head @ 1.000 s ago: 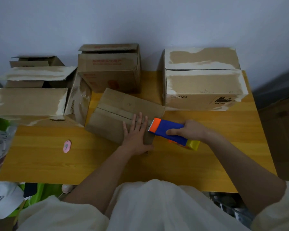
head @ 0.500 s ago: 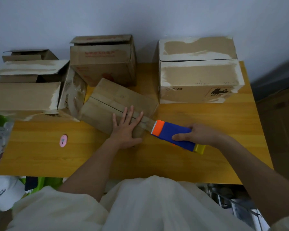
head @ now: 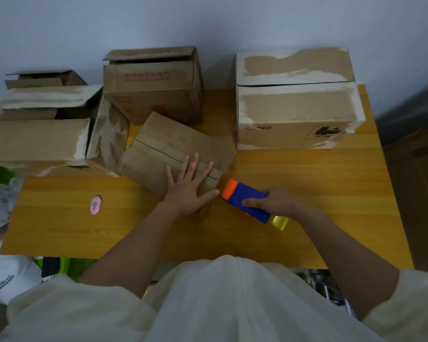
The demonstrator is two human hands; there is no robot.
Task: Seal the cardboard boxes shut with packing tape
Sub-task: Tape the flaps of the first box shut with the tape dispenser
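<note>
1. Left hand (head: 187, 191): fingers straight and spread, palm pressing flat on the top of the small cardboard box (head: 176, 156), across its centre flap seam.
2. Right hand (head: 273, 202): fingers curled round the blue body of the tape dispenser (head: 247, 199), gripping it just right of the small box; its orange end points at the box's near right corner, and whether it touches cannot be told.
3. Yellowish tape roll (head: 278, 222): shows at the dispenser's far end, away from the small box.
4. Small cardboard box: lies skewed on the wooden table (head: 319, 193), flaps closed.
5. Behind the small box: a box with red print (head: 153, 87), top flap ajar.
6. Right of the small box: a large closed box marked PICO (head: 297, 104).
7. Left of the small box: open-flapped boxes (head: 42, 124).
8. Pink utility knife (head: 95, 205): on the table, left of the small box, well apart.
</note>
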